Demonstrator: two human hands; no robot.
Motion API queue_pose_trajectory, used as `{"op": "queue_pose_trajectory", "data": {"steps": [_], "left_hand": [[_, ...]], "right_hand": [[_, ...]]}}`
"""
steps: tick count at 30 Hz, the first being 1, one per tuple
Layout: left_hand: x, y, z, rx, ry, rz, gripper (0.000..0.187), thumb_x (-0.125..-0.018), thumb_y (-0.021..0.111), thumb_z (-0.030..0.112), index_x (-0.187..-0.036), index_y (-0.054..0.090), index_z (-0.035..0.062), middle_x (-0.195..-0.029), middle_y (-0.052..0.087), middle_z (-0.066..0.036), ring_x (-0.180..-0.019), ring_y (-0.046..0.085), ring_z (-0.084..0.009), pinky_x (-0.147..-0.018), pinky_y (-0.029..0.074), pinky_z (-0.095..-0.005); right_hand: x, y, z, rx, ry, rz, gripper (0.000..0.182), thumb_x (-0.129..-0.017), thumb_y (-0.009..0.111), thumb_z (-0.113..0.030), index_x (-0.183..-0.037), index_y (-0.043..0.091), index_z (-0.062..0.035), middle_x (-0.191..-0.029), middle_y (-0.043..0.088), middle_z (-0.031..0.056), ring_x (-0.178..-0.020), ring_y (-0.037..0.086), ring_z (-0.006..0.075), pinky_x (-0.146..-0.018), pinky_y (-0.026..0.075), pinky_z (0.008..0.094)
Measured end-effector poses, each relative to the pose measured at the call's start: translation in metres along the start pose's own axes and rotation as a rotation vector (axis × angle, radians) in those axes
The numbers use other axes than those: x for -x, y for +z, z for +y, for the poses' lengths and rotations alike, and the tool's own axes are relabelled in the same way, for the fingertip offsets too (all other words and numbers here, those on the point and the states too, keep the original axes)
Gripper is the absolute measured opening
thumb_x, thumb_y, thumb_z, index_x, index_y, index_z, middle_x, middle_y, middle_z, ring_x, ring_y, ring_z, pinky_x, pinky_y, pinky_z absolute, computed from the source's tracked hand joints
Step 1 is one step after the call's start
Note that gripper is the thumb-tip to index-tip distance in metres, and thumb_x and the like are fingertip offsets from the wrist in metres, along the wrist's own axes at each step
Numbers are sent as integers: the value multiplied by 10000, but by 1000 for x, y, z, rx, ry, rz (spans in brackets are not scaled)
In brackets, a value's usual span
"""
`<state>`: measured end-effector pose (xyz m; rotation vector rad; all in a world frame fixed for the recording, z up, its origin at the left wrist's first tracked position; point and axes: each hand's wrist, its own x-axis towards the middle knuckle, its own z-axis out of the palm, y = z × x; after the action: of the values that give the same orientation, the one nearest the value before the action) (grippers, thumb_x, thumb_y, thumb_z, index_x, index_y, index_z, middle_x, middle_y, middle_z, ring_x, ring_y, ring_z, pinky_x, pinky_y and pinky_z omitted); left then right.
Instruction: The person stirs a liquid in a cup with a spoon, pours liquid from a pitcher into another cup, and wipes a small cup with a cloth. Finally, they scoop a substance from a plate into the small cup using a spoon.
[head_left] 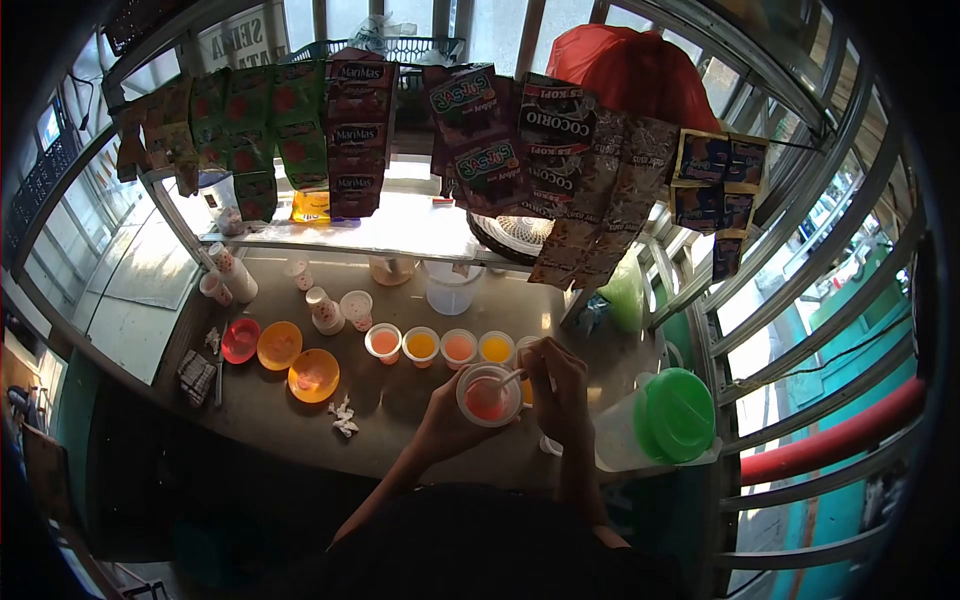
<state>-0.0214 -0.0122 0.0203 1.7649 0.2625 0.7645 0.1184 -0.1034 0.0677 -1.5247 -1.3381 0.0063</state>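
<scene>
My left hand (438,422) is wrapped around a clear plastic cup (484,416) of pinkish-red drink, held above the counter's front edge. My right hand (562,385) grips a pale spoon (513,378), its lower end dipped in that drink. Just beyond my hands stands a row of several filled cups, among them a pink drink (384,343), an orange drink (420,346), another pink one (459,347) and another orange one (496,347). Part of the row's right end is hidden by my right hand.
A pitcher with a green lid (680,415) stands right of my right hand. At left are orange plates (314,376), a red dish (240,341), crumpled tissue (344,416) and a folded cloth (196,377). Behind are stacked cups (323,311) and a clear tub (451,290). Sachet strips (357,140) hang overhead.
</scene>
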Motion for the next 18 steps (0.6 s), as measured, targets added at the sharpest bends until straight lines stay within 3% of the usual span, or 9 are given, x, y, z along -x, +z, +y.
{"op": "queue_pose_trajectory", "data": {"steps": [3, 6, 10, 13, 16, 18], "left_hand": [[1, 0, 1, 33, -51, -20, 599, -689, 854, 175, -1171, 543, 1, -1075, 636, -97, -987, 623, -162, -874, 507, -316], [4, 2, 0, 27, -70, -20, 589, -690, 852, 172, -1164, 546, 3, -1074, 637, -98, -989, 623, -161, -874, 506, -316], [5, 4, -2, 11, -37, -22, 581, -691, 852, 169, -1158, 547, 4, -1075, 639, -96, -991, 622, -159, -874, 507, -315], [5, 6, 0, 44, -119, -45, 579, -689, 853, 168, -1153, 548, 5, -1078, 641, -93, -996, 620, -155, -874, 507, -315], [6, 7, -2, 40, -70, -47, 572, -691, 853, 174, -1146, 550, 6, -1080, 640, -90, -998, 618, -153, -877, 506, -315], [6, 8, -2, 82, -110, -52, 574, -668, 864, 170, -1139, 576, 15, -1097, 614, -82, -1015, 605, -162, -883, 501, -319]], "right_hand": [[1, -1, 4, -119, 49, -96, 124, -932, 505, -41, -839, 545, 31, -719, 565, 76, -628, 558, 145, -591, 444, 282], [4, 1, 1, -214, 86, -37, 118, -931, 504, -43, -846, 545, 28, -702, 564, 72, -632, 561, 136, -595, 445, 277], [6, -3, 1, -74, 63, -14, 123, -934, 504, -51, -848, 550, 24, -696, 574, 74, -637, 568, 131, -595, 448, 276], [10, -6, -4, -226, 132, -128, 128, -936, 505, -54, -841, 548, 19, -706, 585, 80, -636, 570, 134, -590, 448, 274], [12, -5, -1, -153, 123, 53, 128, -934, 507, -55, -840, 550, 20, -729, 592, 84, -636, 570, 134, -588, 450, 274], [14, -10, -1, -81, 145, -63, 126, -935, 507, -54, -845, 551, 23, -741, 595, 83, -636, 570, 137, -590, 452, 274]]}}
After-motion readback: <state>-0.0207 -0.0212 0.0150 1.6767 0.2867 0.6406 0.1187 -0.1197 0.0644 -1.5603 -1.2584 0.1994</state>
